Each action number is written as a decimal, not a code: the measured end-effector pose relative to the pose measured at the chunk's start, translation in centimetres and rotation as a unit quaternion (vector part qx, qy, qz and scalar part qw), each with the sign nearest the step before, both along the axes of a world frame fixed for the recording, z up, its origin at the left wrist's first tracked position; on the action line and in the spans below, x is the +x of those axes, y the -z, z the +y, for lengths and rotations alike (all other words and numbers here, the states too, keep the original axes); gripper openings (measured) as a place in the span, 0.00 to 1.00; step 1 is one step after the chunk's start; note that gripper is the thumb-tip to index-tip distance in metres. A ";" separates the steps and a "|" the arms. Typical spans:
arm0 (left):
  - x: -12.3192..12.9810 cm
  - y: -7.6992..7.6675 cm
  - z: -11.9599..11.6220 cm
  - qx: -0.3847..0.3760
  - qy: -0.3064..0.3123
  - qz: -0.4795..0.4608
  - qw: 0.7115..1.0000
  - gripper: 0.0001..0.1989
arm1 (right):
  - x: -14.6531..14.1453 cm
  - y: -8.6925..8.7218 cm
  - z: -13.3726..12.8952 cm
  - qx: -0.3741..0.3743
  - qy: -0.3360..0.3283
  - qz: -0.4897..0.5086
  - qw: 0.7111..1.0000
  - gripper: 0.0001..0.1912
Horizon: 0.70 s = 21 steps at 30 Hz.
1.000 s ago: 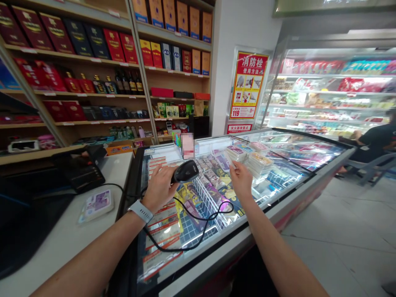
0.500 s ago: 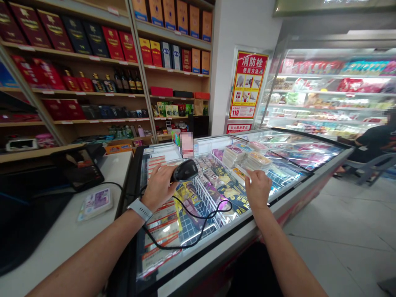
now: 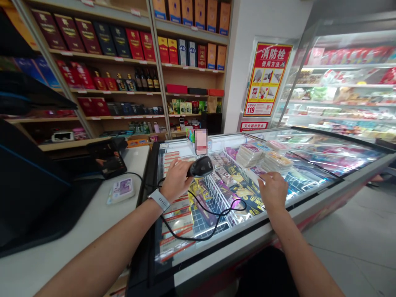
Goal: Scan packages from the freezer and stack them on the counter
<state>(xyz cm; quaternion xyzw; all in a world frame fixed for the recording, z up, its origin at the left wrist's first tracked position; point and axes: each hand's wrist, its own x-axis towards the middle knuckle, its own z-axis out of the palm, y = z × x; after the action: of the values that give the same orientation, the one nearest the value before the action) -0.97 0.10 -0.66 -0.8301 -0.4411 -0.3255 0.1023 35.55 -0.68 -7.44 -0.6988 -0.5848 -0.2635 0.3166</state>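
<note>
My left hand (image 3: pixel 176 180) grips a black handheld barcode scanner (image 3: pixel 201 166), its nose pointing toward my right hand, and a white watch (image 3: pixel 159 200) sits on that wrist. The scanner's black cord (image 3: pixel 213 225) loops down across the freezer's glass lid (image 3: pixel 192 231). My right hand (image 3: pixel 274 190) pinches a small flat packet (image 3: pixel 256 170) at its fingertips, close to the scanner. Stacks of similar packets (image 3: pixel 249 154) lie just beyond that hand, over a wire basket (image 3: pixel 219 194) of snack bags.
A white counter (image 3: pixel 62 264) at left bears a wrapped packet (image 3: pixel 121 190) and a black payment terminal (image 3: pixel 108 159). A dark monitor (image 3: pixel 27 185) stands nearer. Wooden shelves (image 3: pixel 102 62) of boxes and bottles rise behind, and a chilled display case (image 3: pixel 340 86) stands at right.
My right hand has drawn back from the stacks toward me, with the packet. The view has swung left. The scanner stays in my left hand.
</note>
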 end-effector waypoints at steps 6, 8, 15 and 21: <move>0.1 0.0 -0.2 -0.007 -0.002 -0.005 1.000 0.21 | 0.1 0.2 0.1 -0.002 0.002 -0.008 1.000 0.09; 0.1 0.0 -0.2 -0.008 -0.003 -0.006 1.000 0.21 | 0.2 0.2 0.1 -0.017 0.007 -0.010 1.000 0.11; 0.1 0.2 0.0 -0.009 -0.004 -0.009 1.000 0.23 | 0.1 -0.1 0.1 -0.046 0.021 -0.014 0.999 0.13; 0.1 0.2 0.0 -0.009 -0.003 -0.009 1.000 0.21 | 0.5 0.4 0.4 -0.018 0.011 -0.027 0.999 0.15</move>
<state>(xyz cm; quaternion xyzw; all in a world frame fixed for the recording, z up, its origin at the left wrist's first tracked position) -0.89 0.05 -0.84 -0.8268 -0.4471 -0.3287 0.0920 36.01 -0.30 -7.85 -0.7035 -0.5902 -0.2750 0.2849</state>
